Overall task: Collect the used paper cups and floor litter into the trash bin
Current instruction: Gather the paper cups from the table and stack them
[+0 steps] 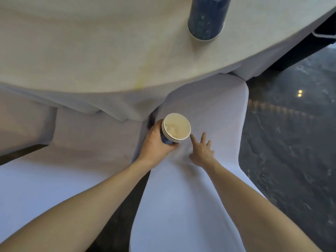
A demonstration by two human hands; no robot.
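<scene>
Left hand (156, 142) wrapped round a stack of nested cups (175, 129), right hand (201, 151) spread empty, forefinger just beside the stack's rim, both over a covered chair (209, 110), worktop (91, 51) edge beyond carrying another cup (207, 17), dark floor (291, 133) open at right

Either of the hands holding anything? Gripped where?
Left hand grips the nested stack of blue paper cups around its side wall. Right hand is open, empty.
</scene>
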